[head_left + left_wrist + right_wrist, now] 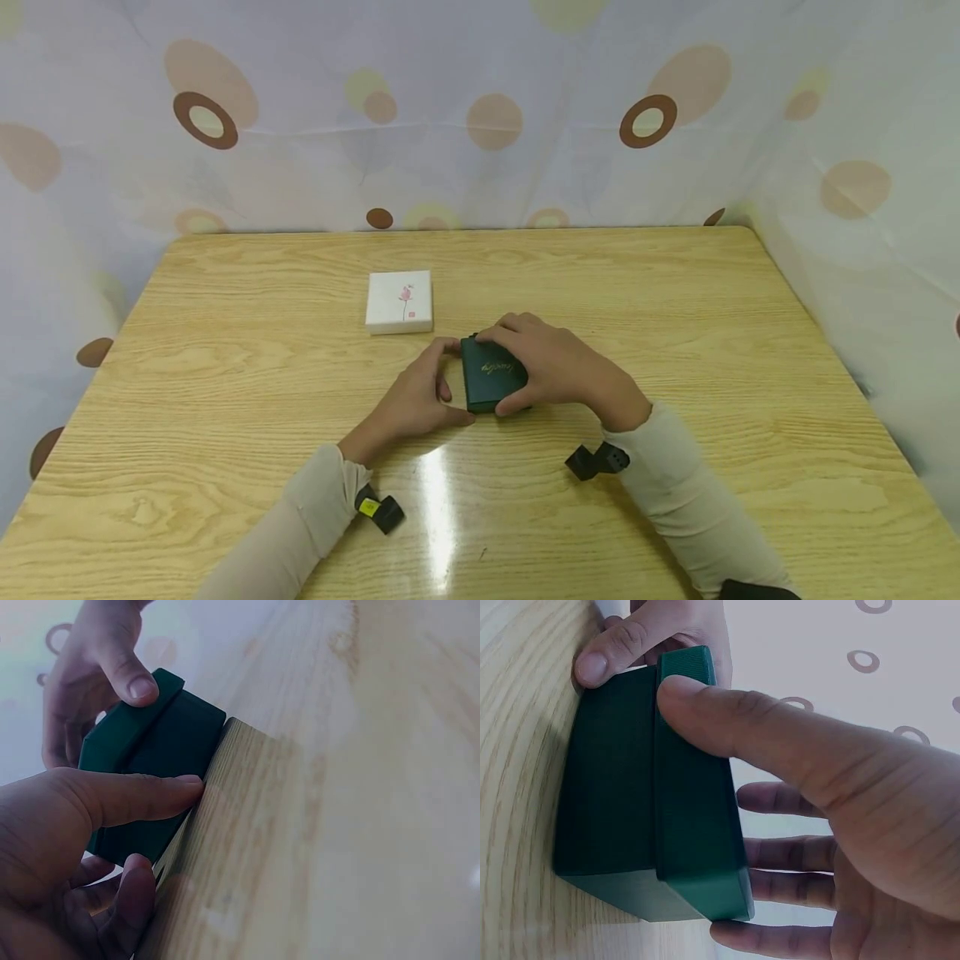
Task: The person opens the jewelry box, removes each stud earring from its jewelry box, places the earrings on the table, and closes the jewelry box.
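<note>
A small dark green jewelry box (pixel 489 379) with gold lettering on its lid rests on the table between the two hands, near the middle of the head view. The left hand (pixel 416 396) holds the lower part from the left, thumb on the near side and fingers at the far side. From the right, the right hand (pixel 558 367) grips the lid (pixel 697 802), its thumb on the near lid edge and its fingertips over the far edge. A seam between lid and base (pixel 607 780) shows in the right wrist view, with the lid seated on the base.
Behind the green box and to its left lies a flat white box (pixel 397 300) with a pink flower print. The wood-grain table (pixel 675 292) ends at a patterned curtain (pixel 435 150) at the back and sides. Dark wrist cameras (pixel 597 461) sit at both cuffs.
</note>
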{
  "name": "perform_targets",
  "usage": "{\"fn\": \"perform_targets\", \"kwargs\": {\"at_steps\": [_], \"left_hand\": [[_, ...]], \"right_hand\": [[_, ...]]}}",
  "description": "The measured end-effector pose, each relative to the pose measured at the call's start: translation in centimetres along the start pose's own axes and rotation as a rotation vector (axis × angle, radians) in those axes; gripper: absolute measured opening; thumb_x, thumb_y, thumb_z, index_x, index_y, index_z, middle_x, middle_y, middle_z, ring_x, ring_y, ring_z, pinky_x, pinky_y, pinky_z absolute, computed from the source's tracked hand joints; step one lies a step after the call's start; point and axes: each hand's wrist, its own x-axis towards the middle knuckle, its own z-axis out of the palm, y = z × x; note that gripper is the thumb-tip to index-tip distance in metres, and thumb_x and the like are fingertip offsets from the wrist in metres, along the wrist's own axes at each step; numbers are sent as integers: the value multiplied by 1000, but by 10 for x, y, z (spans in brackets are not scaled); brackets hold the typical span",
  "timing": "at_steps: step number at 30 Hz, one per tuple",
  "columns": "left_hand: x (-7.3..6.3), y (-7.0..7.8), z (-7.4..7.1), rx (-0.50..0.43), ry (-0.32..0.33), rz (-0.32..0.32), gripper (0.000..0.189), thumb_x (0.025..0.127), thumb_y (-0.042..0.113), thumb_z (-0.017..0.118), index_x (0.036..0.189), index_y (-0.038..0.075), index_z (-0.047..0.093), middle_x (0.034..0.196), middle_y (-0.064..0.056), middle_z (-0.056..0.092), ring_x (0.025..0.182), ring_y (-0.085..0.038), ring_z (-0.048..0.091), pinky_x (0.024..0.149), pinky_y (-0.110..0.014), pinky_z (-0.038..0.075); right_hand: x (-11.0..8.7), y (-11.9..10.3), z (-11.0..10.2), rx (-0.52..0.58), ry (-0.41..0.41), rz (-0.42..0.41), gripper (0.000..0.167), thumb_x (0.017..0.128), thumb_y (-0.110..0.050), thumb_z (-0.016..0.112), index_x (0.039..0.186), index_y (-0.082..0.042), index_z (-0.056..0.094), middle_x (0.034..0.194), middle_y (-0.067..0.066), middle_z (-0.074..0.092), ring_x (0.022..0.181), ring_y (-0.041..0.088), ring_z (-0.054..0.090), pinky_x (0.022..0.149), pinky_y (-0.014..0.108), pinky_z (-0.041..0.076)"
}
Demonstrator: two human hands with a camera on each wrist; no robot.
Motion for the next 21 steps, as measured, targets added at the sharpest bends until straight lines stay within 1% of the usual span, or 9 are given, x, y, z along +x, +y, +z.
{"fn": "perform_targets", "kwargs": {"at_steps": [7,16,19,21], "left_hand": [[0,1,0,1,4,13,92,69,17,91,144,18,39,87,-4,58,73,-14,54,68,-28,46],[-2,2,-1,-8,2,15,96,68,16,91,146,16,35,89,-6,59,74,-14,54,67,-28,46],[-2,3,-2,-8,3,17,98,68,16,92,147,16,34,100,-7,61,75,-14,54,68,-28,46],[-2,3,-2,-8,4,21,98,68,16,92,147,15,34,111,-8,61,76,-14,54,68,-28,47]], "right_hand": [[0,-1,2,13,3,0,89,73,-46,87,147,-18,47,141,10,50,123,27,51,95,49,52],[2,-1,6,17,-9,1,89,73,-44,88,146,-16,47,139,10,51,121,28,51,92,49,53],[3,-1,7,20,-11,-1,89,72,-44,88,146,-16,47,138,11,51,121,28,52,93,48,53],[4,-1,8,23,-13,-2,89,72,-44,88,146,-15,47,138,10,51,121,28,52,93,48,53]]}}
